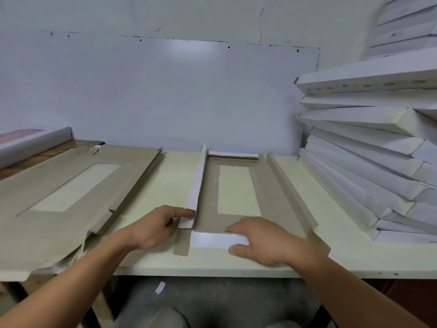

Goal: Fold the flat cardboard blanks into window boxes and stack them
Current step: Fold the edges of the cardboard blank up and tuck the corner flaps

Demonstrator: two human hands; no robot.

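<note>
A cardboard blank with a window [236, 192] lies brown side up in the middle of the table. Its left side flap [197, 183] stands raised with the white face showing, and its right side flap [290, 185] is half raised. My left hand [156, 227] pinches the near end of the left flap. My right hand [264, 240] grips the near end flap [212, 240], folded over white side up, thumb beneath and fingers on top. A pile of flat blanks [71, 192] lies at the left. Folded white boxes [369, 166] are stacked at the right.
The pale table [343, 252] ends at a front edge just below my hands. A white wall panel [165, 95] stands behind it. One long white box [30, 143] lies at the far left. A scrap of white card [160, 287] is on the floor.
</note>
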